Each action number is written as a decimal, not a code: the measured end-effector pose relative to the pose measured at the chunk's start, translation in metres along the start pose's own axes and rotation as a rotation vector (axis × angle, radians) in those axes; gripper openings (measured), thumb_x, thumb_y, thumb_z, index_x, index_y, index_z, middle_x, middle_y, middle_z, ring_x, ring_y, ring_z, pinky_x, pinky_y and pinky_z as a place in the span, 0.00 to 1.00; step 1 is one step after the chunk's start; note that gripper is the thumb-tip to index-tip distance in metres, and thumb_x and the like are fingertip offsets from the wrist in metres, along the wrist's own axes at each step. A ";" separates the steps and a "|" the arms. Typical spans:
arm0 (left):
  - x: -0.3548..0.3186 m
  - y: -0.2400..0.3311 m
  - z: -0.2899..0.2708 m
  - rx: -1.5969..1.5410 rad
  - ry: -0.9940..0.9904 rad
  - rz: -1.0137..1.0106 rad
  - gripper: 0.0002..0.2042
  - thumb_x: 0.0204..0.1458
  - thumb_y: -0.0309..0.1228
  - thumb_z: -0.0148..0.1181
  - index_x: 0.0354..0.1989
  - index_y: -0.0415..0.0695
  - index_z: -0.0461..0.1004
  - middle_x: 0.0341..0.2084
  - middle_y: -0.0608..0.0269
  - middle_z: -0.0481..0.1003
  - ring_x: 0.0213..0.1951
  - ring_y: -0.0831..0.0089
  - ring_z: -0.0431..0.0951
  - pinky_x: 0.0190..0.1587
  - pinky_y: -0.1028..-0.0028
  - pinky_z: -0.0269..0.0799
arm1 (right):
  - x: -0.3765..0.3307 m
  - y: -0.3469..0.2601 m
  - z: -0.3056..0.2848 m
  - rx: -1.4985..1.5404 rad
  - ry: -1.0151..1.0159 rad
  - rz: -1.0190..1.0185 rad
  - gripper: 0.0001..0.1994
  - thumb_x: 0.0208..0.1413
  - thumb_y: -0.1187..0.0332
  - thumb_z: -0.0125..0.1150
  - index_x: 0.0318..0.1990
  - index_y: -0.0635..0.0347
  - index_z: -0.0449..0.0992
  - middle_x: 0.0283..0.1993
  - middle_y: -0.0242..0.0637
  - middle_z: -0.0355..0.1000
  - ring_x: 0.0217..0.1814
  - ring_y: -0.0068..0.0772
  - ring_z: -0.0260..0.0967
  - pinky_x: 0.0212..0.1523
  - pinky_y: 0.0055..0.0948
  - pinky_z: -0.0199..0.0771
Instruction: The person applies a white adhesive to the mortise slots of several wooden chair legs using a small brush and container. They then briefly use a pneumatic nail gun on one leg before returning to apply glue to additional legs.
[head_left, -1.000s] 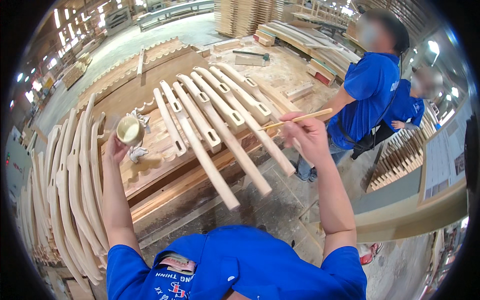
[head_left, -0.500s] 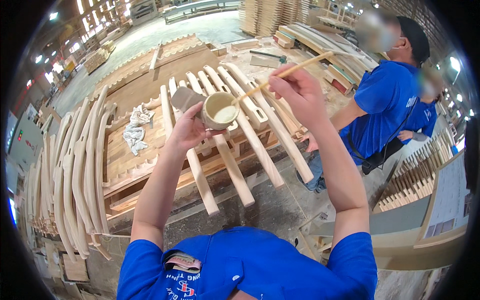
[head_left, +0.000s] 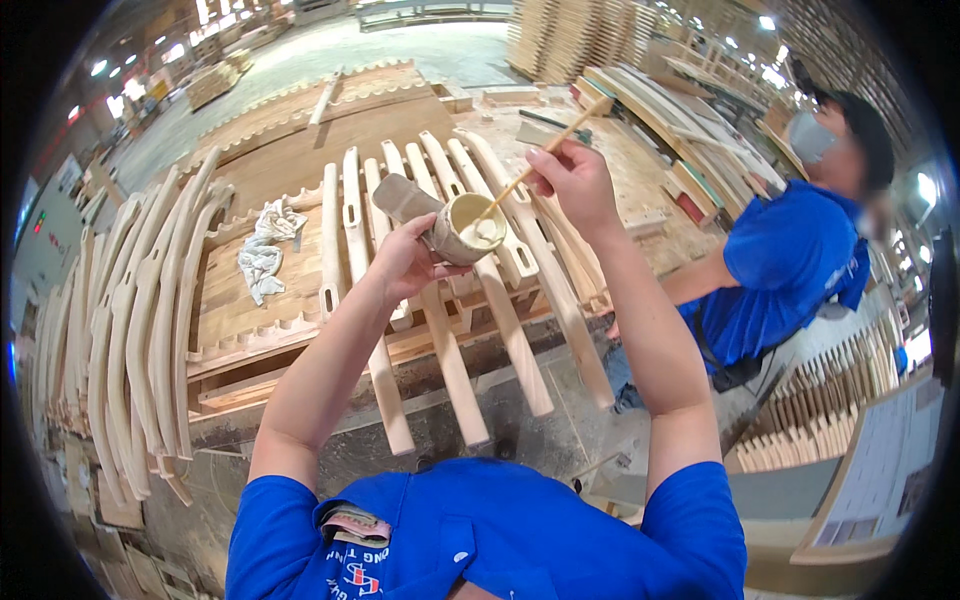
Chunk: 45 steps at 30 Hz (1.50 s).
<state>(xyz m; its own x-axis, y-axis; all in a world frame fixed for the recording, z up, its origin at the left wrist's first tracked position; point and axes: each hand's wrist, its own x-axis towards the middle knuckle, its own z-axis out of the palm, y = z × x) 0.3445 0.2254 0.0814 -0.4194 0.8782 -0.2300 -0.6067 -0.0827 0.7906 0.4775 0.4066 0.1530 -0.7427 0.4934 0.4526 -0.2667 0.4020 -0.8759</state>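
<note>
My left hand is closed around a small pale cup that holds cream-coloured paste. A grey-brown flat piece, perhaps folded sandpaper, sticks out beside the cup above the same hand. Between the fingertips of my right hand is a thin wooden stick, slanting down so that its lower end is inside the cup at the paste. Below both hands, several long shaped wooden bars, some with oval slots, lie side by side across the workbench.
More curved wooden bars are stacked at the left. A crumpled white cloth lies on the wooden benchtop. Close on the right stands a co-worker in a blue shirt. Stacked boards rise at the back.
The stick's lower end has gone from the cup's rim down into the paste. My right hand has come lower and closer to the cup. The co-worker has shifted in view.
</note>
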 end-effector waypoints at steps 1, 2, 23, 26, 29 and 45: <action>0.004 0.000 0.001 -0.001 0.013 0.010 0.21 0.63 0.39 0.34 0.58 0.36 0.58 0.51 0.47 0.68 0.51 0.57 0.73 0.50 0.54 0.73 | 0.004 0.006 -0.004 -0.031 0.027 -0.014 0.11 0.53 0.65 0.59 0.29 0.66 0.76 0.21 0.31 0.70 0.20 0.16 0.64 0.23 0.17 0.66; 0.008 0.000 0.003 -0.002 0.025 0.019 0.21 0.63 0.39 0.34 0.58 0.36 0.58 0.51 0.47 0.68 0.50 0.57 0.73 0.51 0.54 0.73 | 0.010 0.013 -0.007 -0.021 -0.049 0.044 0.10 0.53 0.65 0.60 0.29 0.66 0.75 0.21 0.31 0.71 0.20 0.17 0.65 0.23 0.18 0.67; 0.084 -0.018 0.050 -0.279 0.237 0.245 0.20 0.61 0.36 0.37 0.57 0.36 0.59 0.54 0.47 0.62 0.56 0.50 0.66 0.55 0.44 0.66 | 0.042 0.141 -0.061 0.864 0.102 0.558 0.08 0.53 0.64 0.62 0.27 0.53 0.72 0.23 0.30 0.72 0.20 0.17 0.67 0.24 0.19 0.72; 0.088 -0.020 0.051 -0.257 0.310 0.259 0.19 0.61 0.36 0.37 0.56 0.36 0.60 0.51 0.48 0.64 0.54 0.51 0.67 0.54 0.45 0.67 | 0.042 0.145 -0.063 0.896 0.092 0.518 0.08 0.54 0.64 0.61 0.27 0.55 0.72 0.23 0.31 0.72 0.20 0.17 0.67 0.23 0.18 0.71; 0.088 -0.021 0.051 -0.193 0.375 0.281 0.19 0.61 0.35 0.38 0.55 0.36 0.61 0.50 0.50 0.65 0.51 0.54 0.70 0.52 0.47 0.70 | 0.050 0.136 -0.069 0.753 0.064 0.309 0.08 0.55 0.65 0.60 0.28 0.58 0.72 0.22 0.32 0.71 0.19 0.18 0.66 0.23 0.18 0.69; 0.093 -0.029 0.029 -0.327 0.295 0.314 0.19 0.61 0.34 0.37 0.56 0.35 0.59 0.52 0.47 0.62 0.54 0.52 0.66 0.52 0.45 0.69 | 0.057 0.136 -0.067 0.914 -0.017 0.491 0.03 0.56 0.70 0.57 0.32 0.58 0.71 0.28 0.35 0.74 0.26 0.22 0.71 0.30 0.24 0.74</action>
<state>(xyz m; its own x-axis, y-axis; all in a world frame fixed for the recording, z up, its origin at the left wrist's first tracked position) 0.3426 0.3228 0.0534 -0.7575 0.6221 -0.1980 -0.5808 -0.5037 0.6395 0.4400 0.5406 0.0702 -0.9021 0.4313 0.0158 -0.2916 -0.5821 -0.7590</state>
